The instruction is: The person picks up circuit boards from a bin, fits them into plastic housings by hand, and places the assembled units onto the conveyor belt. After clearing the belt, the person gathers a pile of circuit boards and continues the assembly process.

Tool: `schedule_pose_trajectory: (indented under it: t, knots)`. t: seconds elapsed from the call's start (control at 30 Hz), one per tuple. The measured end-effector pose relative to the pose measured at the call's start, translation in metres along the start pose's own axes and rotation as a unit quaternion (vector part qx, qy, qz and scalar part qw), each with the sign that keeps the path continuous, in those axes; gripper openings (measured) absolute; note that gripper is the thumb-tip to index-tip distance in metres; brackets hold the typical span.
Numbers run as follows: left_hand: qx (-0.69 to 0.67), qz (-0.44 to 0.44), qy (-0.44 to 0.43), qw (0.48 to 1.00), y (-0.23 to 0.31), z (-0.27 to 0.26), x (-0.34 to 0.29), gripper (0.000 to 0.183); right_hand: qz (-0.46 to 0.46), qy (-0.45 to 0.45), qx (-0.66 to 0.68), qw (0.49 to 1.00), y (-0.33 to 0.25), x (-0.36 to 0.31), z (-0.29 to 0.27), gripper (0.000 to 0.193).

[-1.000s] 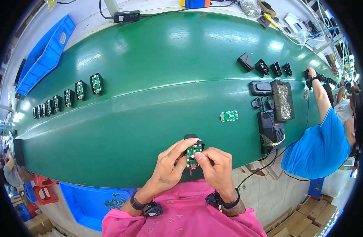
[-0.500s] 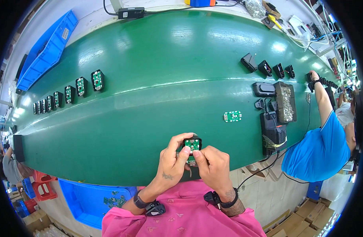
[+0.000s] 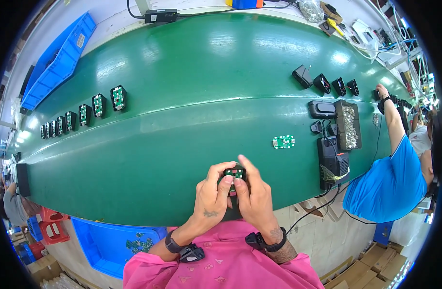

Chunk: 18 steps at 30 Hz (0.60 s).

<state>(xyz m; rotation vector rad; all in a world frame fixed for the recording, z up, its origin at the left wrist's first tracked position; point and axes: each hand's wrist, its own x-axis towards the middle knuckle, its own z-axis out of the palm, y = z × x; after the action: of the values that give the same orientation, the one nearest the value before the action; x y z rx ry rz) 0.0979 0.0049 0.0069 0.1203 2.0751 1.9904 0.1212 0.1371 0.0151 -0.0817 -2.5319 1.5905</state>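
Observation:
Close in front of me, my left hand [image 3: 212, 192] and my right hand [image 3: 253, 195] both grip a small black housing with a green circuit board [image 3: 234, 174] in it. Both thumbs press on the board's face, covering its middle. The left fingers wrap round the housing's left side. My right index finger points up and away past its right edge, while the other right fingers are partly hidden behind. A loose green circuit board [image 3: 283, 141] lies flat on the table, to the right of my hands.
Several black housings with boards [image 3: 99, 105] stand in a row at left. Empty-looking black housings [image 3: 322, 83] sit at far right, near a tray of small metal parts [image 3: 348, 126] and a black corded device [image 3: 332, 161]. A co-worker's arm [image 3: 393, 115] reaches in. A blue bin [image 3: 100, 250] holds boards below.
The board now sits further into the housing, its near end no longer sticking out. My right thumb has moved up onto it and my right index finger has stretched out.

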Motion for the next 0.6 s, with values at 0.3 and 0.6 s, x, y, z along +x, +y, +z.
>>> schedule_pose_trajectory:
  t: [0.3, 0.6]
  knots:
    - [0.097, 0.250, 0.102, 0.958, -0.013, 0.005, 0.004, 0.021, -0.120, 0.081, 0.007, 0.989, 0.007, -0.001, 0.019, 0.032]
    - [0.148, 0.209, 0.188, 0.948, -0.023, -0.031, 0.026, 0.032, -0.072, -0.067, -0.009, 0.995, -0.018, 0.046, 0.036, 0.029]
